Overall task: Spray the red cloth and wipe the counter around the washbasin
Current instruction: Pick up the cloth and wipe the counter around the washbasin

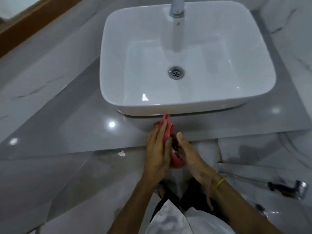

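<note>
The red cloth [168,130] is bunched between my two hands at the front edge of the grey counter [76,124], just below the white washbasin [135,65]. My left hand [157,154] lies flat against the cloth's left side, fingers straight and pointing at the basin. My right hand [189,156] cups the cloth from the right, thumb up. Part of the cloth sticks out above my fingertips and part hangs below my palms. No spray bottle is in view.
A chrome tap [176,9] rises behind the basin, over the drain [176,72]. A small white scrap [121,153] lies by the counter's front edge. A hand shower with hose [290,188] hangs low on the right. Marble tiles surround the counter.
</note>
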